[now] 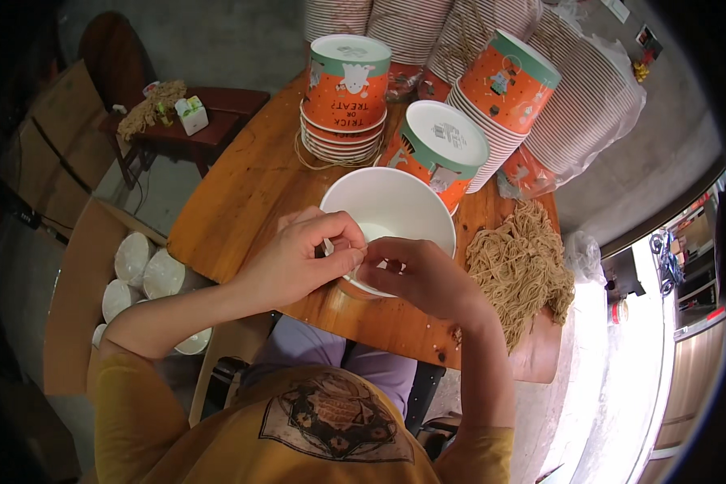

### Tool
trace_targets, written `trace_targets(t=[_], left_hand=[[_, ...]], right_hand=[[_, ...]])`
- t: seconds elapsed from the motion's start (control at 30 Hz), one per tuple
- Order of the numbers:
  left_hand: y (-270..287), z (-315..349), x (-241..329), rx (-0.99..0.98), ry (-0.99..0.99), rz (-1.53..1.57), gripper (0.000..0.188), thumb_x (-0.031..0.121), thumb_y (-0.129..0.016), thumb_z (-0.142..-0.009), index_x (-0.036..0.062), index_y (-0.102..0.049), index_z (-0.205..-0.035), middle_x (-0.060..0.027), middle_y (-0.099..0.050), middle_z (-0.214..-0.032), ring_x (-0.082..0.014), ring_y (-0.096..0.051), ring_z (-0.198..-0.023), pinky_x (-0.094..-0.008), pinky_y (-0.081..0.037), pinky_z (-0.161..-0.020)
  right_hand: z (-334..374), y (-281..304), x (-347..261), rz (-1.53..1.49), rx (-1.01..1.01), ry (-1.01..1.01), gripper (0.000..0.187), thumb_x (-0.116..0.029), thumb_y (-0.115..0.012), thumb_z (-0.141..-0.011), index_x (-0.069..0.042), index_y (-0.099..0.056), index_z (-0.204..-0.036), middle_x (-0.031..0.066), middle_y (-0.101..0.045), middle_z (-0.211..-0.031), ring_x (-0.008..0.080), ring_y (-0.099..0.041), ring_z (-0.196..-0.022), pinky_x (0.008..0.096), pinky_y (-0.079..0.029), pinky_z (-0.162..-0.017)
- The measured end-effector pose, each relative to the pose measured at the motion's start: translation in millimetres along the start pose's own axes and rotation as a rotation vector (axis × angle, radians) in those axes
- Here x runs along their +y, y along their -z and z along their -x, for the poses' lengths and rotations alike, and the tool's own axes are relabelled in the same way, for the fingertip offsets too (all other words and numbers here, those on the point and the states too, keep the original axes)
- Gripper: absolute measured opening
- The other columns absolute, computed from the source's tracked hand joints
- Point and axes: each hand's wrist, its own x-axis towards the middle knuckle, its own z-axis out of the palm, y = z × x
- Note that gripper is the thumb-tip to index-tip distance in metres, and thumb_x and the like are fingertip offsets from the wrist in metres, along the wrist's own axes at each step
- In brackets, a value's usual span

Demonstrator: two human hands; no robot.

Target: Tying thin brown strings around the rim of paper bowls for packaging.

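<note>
Wooden tabletop (234,194): buckets (387,198) beside twine (518,270)

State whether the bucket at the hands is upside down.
No, the bucket has its mouth up, showing its white inside.

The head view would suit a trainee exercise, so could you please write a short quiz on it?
1. True or false: the left hand and right hand are close together at the near side of the upright white-lined bucket.
2. Where does the bundle of tan cord lie?
a) Inside that bucket
b) To the left of that bucket
c) To the right of that bucket
3. Fill in: the sides of the overturned buckets are mainly ____ and ____.

Key: 1. True. 2. c. 3. Orange; green.
</note>
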Motion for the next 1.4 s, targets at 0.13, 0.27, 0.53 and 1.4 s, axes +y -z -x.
trace_targets(t=[0.13, 0.27, 0.53, 1.4], left_hand=[[-2.0, -0.2, -2.0, 0.022, -0.048, 0.084, 0.008, 0.018, -0.064, -0.087, 0.0106, -0.062, -0.087, 0.0027, -0.057, -0.074, -0.015, -0.051, -0.081, -0.0309, -0.04, -0.075], [-2.2, -0.8, -4.9, 0.014, -0.048, 0.086, 0.008, 0.018, -0.064, -0.087, 0.0102, -0.062, -0.087, 0.0026, -0.056, -0.074, -0.0148, -0.05, -0.081, -0.0307, -0.04, -0.073], [-0.5, 12.6, -3.1, -0.026, -0.015, -0.091, 0.015, 0.018, -0.067, -0.085, 0.0133, -0.057, -0.095, 0.0007, -0.055, -0.095, -0.021, -0.047, -0.099, -0.0361, -0.039, -0.086], [1.9, 4.3, -18.6, -0.128, -0.289, -0.159, 0.016, 0.014, -0.068, -0.079, 0.0082, -0.055, -0.086, -0.0046, -0.054, -0.09, -0.0252, -0.048, -0.103, -0.0403, -0.03, -0.099]], right_hand=[[-8.0, 2.1, 3.8, -0.22, -0.078, -0.123, 0.014, -0.012, -0.064, -0.092, -0.005, -0.067, -0.103, -0.004, -0.064, -0.084, 0.0049, -0.055, -0.075, 0.0232, -0.046, -0.068], [-11.2, 4.7, 3.7, -0.225, -0.125, -0.107, 0.012, -0.012, -0.063, -0.092, -0.005, -0.067, -0.1, -0.0055, -0.064, -0.083, 0.0039, -0.054, -0.074, 0.0219, -0.045, -0.067], [-7.6, -1.8, 6.5, -0.162, -0.028, -0.049, 0.009, -0.01, -0.059, -0.094, -0.004, -0.065, -0.095, -0.0043, -0.062, -0.079, 0.0034, -0.053, -0.071, 0.022, -0.045, -0.063], [-5.6, -26.0, 7.1, 0.258, 0.376, 0.294, 0.008, -0.003, -0.062, -0.081, -0.002, -0.055, -0.085, 0.011, -0.058, -0.078, 0.0257, -0.058, -0.066, 0.0352, -0.047, -0.062]])
